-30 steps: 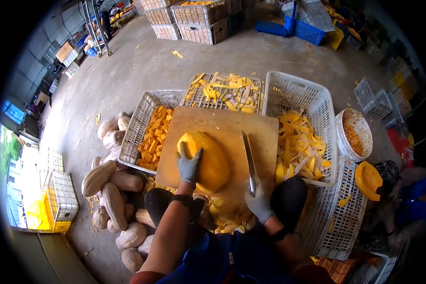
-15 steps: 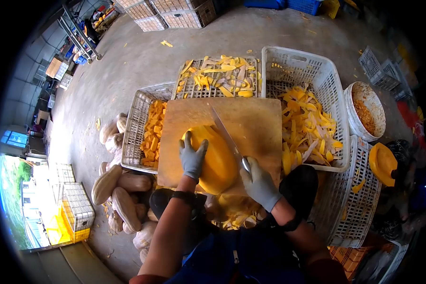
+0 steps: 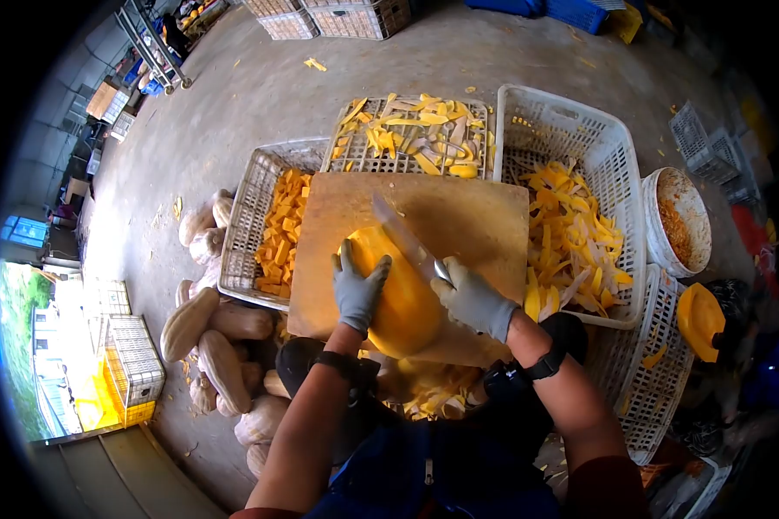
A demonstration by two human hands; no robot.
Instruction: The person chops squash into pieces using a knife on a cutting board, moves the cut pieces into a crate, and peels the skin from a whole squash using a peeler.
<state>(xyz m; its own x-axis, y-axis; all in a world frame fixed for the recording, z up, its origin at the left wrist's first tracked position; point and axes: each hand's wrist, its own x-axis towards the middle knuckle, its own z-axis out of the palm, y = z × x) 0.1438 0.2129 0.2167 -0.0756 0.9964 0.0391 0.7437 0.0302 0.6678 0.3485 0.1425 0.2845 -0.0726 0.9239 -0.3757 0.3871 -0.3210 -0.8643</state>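
A peeled orange-yellow pumpkin (image 3: 402, 316) lies lengthwise on the wooden cutting board (image 3: 485, 203). My gloved left hand (image 3: 357, 292) grips its left side, thumb and fingers spread over the surface. In my gloved right hand (image 3: 476, 303) is the handle of a large knife (image 3: 411, 245), fingers wrapped round it. The blade points up and left, tilted along the pumpkin's right side; whether its edge touches the flesh I cannot tell. Left of the board, a white crate (image 3: 241, 227) holds orange pumpkin chunks (image 3: 279, 238).
Peel strips (image 3: 571, 238) fill part of a white crate (image 3: 619, 156) at the right. More peelings lie on an upturned crate (image 3: 329, 156) behind the board. Whole unpeeled pumpkins (image 3: 225, 368) are piled at the left. A white bucket (image 3: 652, 221) and a cut pumpkin piece (image 3: 699, 322) are far right.
The knife and my right hand have shifted slightly left, closer to the pumpkin, and the blade's face shows more. My left hand keeps its place on the pumpkin. The view has shifted a little.
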